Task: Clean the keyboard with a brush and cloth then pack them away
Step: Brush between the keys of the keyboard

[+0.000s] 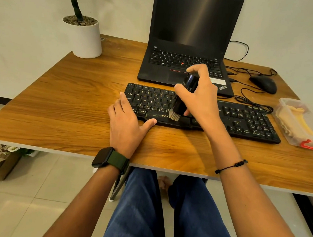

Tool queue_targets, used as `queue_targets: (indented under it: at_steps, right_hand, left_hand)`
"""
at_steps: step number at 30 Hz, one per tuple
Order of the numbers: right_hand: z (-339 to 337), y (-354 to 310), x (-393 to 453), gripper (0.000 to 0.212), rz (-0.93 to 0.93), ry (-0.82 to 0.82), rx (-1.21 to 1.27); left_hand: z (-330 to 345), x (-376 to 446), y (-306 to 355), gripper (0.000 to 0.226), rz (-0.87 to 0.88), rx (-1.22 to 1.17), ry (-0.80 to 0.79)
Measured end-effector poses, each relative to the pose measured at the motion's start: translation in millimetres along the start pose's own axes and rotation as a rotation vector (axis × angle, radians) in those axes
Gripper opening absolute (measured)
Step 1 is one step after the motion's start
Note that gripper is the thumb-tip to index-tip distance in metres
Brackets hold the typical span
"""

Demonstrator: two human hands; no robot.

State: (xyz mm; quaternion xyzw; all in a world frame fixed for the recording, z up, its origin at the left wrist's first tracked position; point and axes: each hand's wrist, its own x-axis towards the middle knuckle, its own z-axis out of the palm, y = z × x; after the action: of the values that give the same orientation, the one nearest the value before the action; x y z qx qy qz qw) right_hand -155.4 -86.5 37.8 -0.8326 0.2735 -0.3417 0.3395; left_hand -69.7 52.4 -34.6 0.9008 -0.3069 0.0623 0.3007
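Black keyboard (pixel 243 120): centre frame, left hand (pixel 126 123) lying flat, steadying its corner.
Brush (pixel 182 99): right hand (pixel 199 95) wrapped round it, bristles apparently touching the spacebar.
Risk: hard strokes could pop keycaps.

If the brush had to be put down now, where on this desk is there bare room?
Bare wood lies on the desk between the plant pot, the keyboard and the near edge. The right side is crowded: mouse, cables and plastic box sit close together behind and beside the keyboard.
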Motion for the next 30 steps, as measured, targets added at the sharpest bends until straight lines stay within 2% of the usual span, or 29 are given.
queue_targets:
  at_steps: [4,11,20,24,30]
  right_hand:
    - [2,-1,8,0.044,-0.019,0.098,0.031]
    - [22,4,-3,0.045,-0.110,0.078,-0.075]
    - [10,-2,1,0.040,-0.041,-0.123,-0.031]
    - [10,-6,11,0.041,-0.063,-0.040,0.040]
    - [28,-4,6,0.044,-0.157,-0.016,-0.062]
  left_hand:
    - [0,0,0,0.110,0.003,-0.003,0.000]
    - [1,0,-1,0.111,0.004,0.009,0.009]
    - [1,1,-2,0.111,0.005,0.000,0.002]
    - [1,1,0,0.111,0.002,-0.005,0.000]
    - [2,0,-1,0.112,0.003,0.009,0.008]
